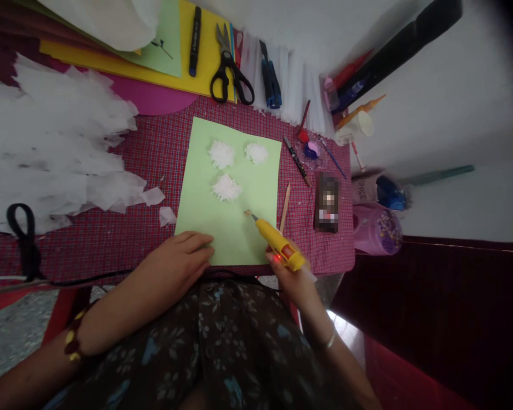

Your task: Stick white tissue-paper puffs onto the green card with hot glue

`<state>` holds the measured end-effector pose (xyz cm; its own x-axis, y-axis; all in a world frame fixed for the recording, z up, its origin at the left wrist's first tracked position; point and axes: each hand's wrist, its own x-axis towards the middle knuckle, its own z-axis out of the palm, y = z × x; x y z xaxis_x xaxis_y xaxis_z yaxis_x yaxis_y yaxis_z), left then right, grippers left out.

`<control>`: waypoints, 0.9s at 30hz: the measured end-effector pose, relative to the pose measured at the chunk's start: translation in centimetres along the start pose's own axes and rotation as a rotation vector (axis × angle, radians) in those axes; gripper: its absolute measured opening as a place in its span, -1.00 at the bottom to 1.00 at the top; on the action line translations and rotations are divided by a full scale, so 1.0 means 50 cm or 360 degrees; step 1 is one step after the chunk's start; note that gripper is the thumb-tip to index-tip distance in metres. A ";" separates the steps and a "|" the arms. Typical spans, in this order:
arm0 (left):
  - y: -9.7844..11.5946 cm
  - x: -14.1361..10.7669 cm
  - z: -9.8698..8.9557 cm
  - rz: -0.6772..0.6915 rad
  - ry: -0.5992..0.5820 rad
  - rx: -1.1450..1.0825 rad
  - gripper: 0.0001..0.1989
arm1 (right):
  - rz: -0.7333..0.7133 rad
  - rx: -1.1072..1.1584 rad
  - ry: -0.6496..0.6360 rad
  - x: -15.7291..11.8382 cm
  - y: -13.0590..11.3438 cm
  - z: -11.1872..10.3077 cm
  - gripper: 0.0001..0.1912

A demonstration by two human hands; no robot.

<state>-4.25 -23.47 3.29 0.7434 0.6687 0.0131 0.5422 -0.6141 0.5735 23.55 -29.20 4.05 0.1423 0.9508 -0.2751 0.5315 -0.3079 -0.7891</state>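
A light green sheet of paper (205, 213) lies flat before me with three white ruffled paper tufts on it: one upper left (221, 154), one upper right (256, 152) and one lower down (226, 188). My left hand (183, 256) rests flat, fingers stretched, over the sheet's lower left corner. In my right hand (293, 276) is a yellow hot glue gun (280, 245), its nozzle pointing up and left over the paper just below the tufts. A red light glows on the gun near my fingers. A glue stick juts from its back end.
Cut white tissue pieces (60, 154) are heaped at left. Scissors (228, 68), a black marker (195, 40) and a blue-handled cutter (270, 77) lie at the back. On the right are a pencil (285, 208), a pen (297, 162), a paint dish (310, 154) and a phone-like block (327, 202).
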 end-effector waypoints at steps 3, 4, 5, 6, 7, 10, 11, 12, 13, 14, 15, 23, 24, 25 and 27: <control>-0.002 -0.001 0.002 0.0006 0.0010 0.0018 -0.71 | 0.0039 0.0015 0.0012 0.007 0.010 0.004 -0.73; -0.002 -0.001 0.003 0.0004 0.0017 0.0023 -0.71 | 0.0040 0.0003 0.0014 0.009 0.010 0.004 -0.74; -0.002 -0.001 0.003 0.0001 0.0024 0.0025 -0.71 | 0.0032 -0.0017 0.0025 0.010 0.010 0.004 -0.74; -0.001 -0.001 0.002 -0.0003 0.0030 0.0025 -0.71 | 0.0016 -0.0045 0.0038 0.011 0.009 0.004 -0.75; 0.000 -0.001 0.001 0.0000 0.0034 0.0022 -0.70 | -0.0004 -0.0076 0.0051 0.012 0.007 0.003 -0.76; 0.003 0.002 -0.003 0.0017 0.0050 0.0021 -0.68 | -0.0061 -0.0171 0.0075 0.014 0.004 0.002 -0.82; 0.004 0.002 -0.005 0.0021 0.0054 0.0023 -0.67 | -0.0071 -0.0198 0.0084 0.014 0.004 0.002 -0.83; 0.005 0.003 -0.007 0.0021 0.0053 0.0025 -0.67 | -0.0077 -0.0220 0.0099 0.015 0.005 0.003 -0.82; 0.006 0.004 -0.008 0.0010 0.0050 0.0024 -0.67 | -0.0075 -0.0239 0.0116 0.015 0.007 0.003 -0.81; 0.007 0.005 -0.009 -0.0006 0.0047 0.0016 -0.67 | -0.0064 -0.0253 0.0127 0.015 0.010 0.004 -0.80; 0.008 0.006 -0.010 -0.0025 0.0039 0.0000 -0.67 | -0.0050 -0.0256 0.0133 0.015 0.014 0.005 -0.78; 0.015 0.010 -0.020 -0.0124 0.0003 -0.0089 -0.69 | -0.0029 -0.0180 0.0147 0.019 0.025 0.004 -0.74; 0.015 0.010 -0.021 -0.0128 -0.0006 -0.0092 -0.70 | -0.0055 -0.0161 0.0140 0.021 0.024 0.001 -0.72; 0.015 0.010 -0.021 -0.0130 -0.0014 -0.0090 -0.70 | -0.0076 -0.0143 0.0131 0.022 0.023 -0.001 -0.71; 0.014 0.008 -0.020 -0.0135 -0.0024 -0.0082 -0.72 | -0.0095 -0.0115 0.0112 0.024 0.020 -0.006 -0.70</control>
<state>-3.96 -23.21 4.50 0.7018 0.7107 -0.0492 0.5827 -0.5329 0.6136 24.49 -28.38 3.11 0.1655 0.9683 -0.1873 0.5995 -0.2496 -0.7605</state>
